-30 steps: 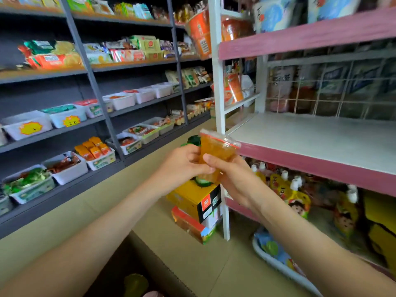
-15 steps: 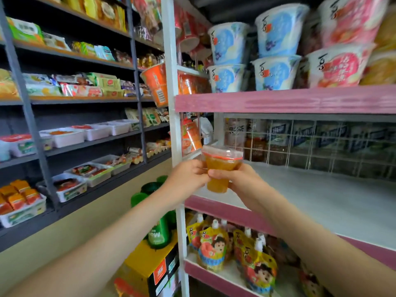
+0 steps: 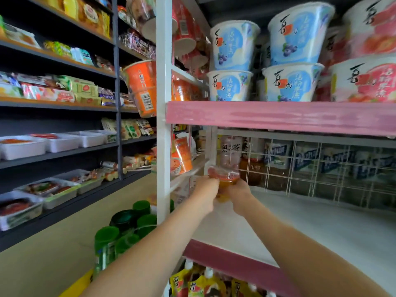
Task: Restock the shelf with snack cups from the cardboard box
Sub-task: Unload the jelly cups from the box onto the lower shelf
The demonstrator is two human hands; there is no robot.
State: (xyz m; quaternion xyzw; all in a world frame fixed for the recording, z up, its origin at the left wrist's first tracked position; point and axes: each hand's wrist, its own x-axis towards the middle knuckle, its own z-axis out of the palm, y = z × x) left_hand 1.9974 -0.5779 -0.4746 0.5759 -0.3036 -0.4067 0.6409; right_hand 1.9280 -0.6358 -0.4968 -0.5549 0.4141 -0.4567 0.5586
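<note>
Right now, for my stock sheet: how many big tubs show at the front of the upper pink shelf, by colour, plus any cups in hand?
Blue tubs: 4
Pink tubs: 2 (blurred, cut by the right edge)
Orange snack cup, gripped between left hand and right hand: 1
Total: 7

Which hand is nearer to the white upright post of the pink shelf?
Left. The left hand grips the snack cup on the side toward the white post; the right hand grips its other side, farther from the post.
</note>
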